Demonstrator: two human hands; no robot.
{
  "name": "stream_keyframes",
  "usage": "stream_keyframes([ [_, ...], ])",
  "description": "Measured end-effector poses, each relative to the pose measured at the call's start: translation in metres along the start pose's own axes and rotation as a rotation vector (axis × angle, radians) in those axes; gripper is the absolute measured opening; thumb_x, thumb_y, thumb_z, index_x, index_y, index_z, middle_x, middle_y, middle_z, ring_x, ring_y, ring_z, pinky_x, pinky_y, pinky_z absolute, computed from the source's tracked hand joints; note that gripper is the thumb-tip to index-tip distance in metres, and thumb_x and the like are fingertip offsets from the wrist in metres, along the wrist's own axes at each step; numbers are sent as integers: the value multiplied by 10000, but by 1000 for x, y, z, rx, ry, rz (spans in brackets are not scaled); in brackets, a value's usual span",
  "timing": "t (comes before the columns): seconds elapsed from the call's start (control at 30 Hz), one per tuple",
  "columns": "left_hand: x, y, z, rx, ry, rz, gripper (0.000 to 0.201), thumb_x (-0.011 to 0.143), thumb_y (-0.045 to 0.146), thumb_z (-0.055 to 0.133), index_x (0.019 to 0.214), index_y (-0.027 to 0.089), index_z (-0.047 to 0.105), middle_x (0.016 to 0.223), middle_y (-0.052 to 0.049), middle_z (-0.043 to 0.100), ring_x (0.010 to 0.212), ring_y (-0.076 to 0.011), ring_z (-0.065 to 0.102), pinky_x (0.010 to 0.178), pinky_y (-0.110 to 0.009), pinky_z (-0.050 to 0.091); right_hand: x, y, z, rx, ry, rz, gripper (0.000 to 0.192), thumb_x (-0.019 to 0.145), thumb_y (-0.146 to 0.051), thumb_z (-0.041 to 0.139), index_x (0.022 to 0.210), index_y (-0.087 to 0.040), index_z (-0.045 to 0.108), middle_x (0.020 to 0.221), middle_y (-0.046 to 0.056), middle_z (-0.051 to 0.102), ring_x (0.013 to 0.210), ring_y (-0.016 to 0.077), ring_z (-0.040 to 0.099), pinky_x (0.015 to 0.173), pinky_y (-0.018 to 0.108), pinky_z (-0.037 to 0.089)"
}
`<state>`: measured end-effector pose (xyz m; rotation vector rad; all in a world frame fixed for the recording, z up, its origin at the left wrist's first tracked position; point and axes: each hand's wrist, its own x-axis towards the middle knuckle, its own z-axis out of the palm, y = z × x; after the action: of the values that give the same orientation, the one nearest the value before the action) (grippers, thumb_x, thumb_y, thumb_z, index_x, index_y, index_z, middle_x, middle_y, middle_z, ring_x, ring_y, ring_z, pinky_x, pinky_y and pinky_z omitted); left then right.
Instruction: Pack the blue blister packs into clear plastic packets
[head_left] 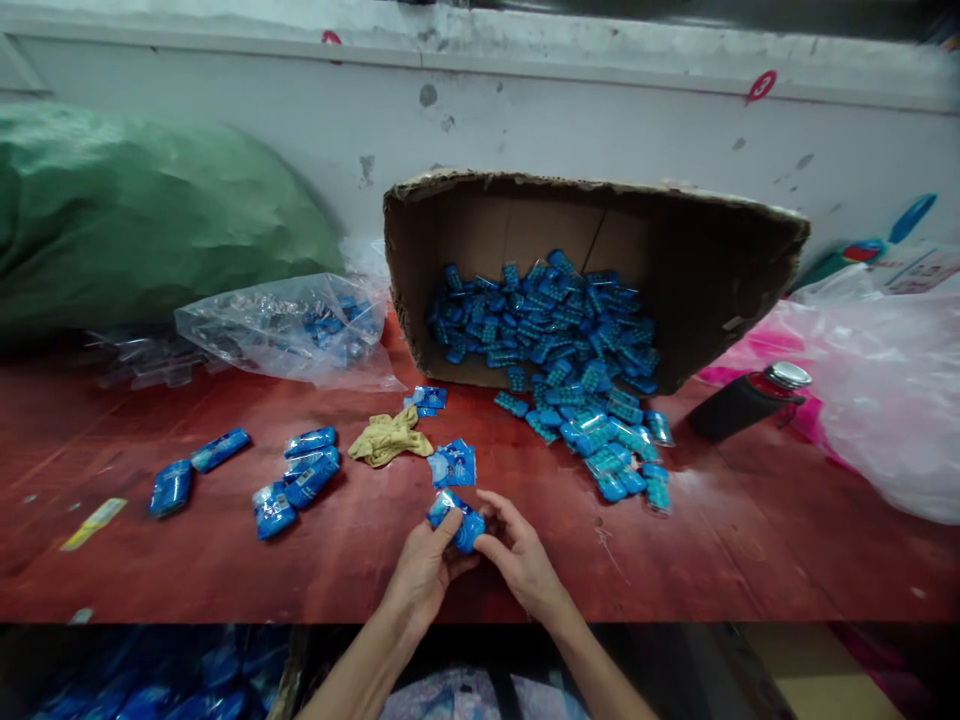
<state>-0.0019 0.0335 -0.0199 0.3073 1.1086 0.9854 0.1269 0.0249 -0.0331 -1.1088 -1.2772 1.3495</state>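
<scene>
Just above the table's front edge, my left hand [426,570] grips a small blue printed packet [459,520], thumb on top and fingers beneath. My right hand [523,560] has its thumb against the packet's right end, with the index finger curled behind that end. Flat blue printed cards [454,463] lie just beyond the packet, and a few more cards [429,399] are farther back. Beside them rests a crumpled yellowish cloth [390,437]. Left of my hands are several filled blue packets [311,472], with a blue packet [171,487] farther left.
A tipped cardboard box [712,290] spills clear-wrapped blue pieces [592,430] onto the red table [712,560]. To its right lie a dark bottle [742,405] and pink plastic bag [892,400]. Leftward are a clear bag [262,325], green sack [150,210] and yellow cutter [94,524].
</scene>
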Motion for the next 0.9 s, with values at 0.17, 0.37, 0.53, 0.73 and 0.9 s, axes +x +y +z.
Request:
stream_keyframes([
  [0.17,-3,3,-2,8,-22,-12,193,683,275,627,820,146,587,728,-45,677,598,-144,622,538,-267,508,4,2,-3,106,-10,40,455,671,-198,618,1111,-248,515,880,-6,549,810,144,523,765,275,418],
  [0.37,-6,0,-5,-3,-144,-39,251,666,263,646,884,143,611,812,-71,687,652,-156,634,564,-260,508,12,6,-4,207,-100,102,445,649,-142,618,1077,-229,529,839,-18,558,763,126,522,713,257,419],
  [0.53,-6,15,-15,110,-84,49,272,653,326,644,844,137,605,740,-68,676,617,-164,621,537,-261,492,14,5,1,34,-190,72,447,680,-155,604,1109,-246,522,856,-16,569,748,134,525,684,251,416],
  [0.73,-9,100,-76,613,540,590,412,644,416,603,954,145,595,938,-103,648,943,-293,564,833,-400,422,56,-14,14,-516,-224,-177,272,780,-255,545,1051,-236,552,828,3,589,760,148,548,706,251,416],
  [0.9,15,125,-104,1164,1002,1025,614,762,427,416,1262,79,345,1276,-206,426,1218,-334,326,956,-490,285,120,-15,52,-963,-159,-212,424,752,-380,566,1133,-217,475,1001,83,581,884,232,564,702,311,421],
])
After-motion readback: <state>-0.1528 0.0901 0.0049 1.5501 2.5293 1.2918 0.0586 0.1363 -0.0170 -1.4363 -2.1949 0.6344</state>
